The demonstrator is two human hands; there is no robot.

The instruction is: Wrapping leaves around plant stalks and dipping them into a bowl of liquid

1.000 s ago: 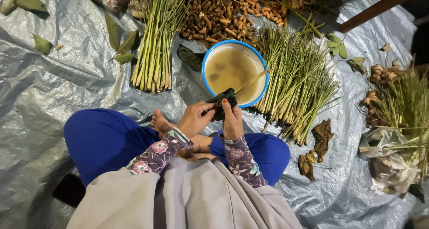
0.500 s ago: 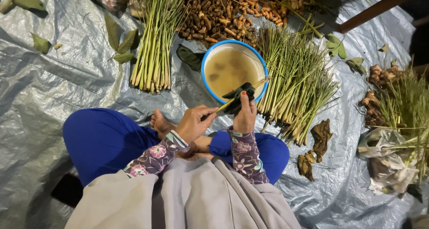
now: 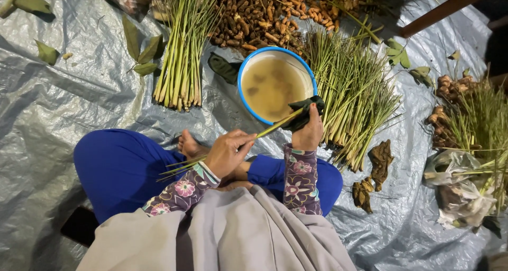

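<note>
The right hand point(image 3: 308, 133) has slid the dark cloth point(image 3: 304, 111) up to the stalk's point(image 3: 264, 131) tip by the bowl point(image 3: 275, 86); left hand point(image 3: 227, 152) fingers stay clamped mid-stalk, so wiping nears its end.

The bowl point(image 3: 275, 86) sits on the tarp point(image 3: 63, 101) at twelve o'clock from the lap, the root heap point(image 3: 259, 14) behind it. A stalk bundle point(image 3: 182, 54) lies at ten o'clock, another bundle point(image 3: 352, 93) at two (touching the bowl's rim). The left hand point(image 3: 227, 153) and right hand point(image 3: 308, 133) share one stalk point(image 3: 264, 131) before the bowl. A bag point(image 3: 460, 189) lies at three o'clock.
</note>
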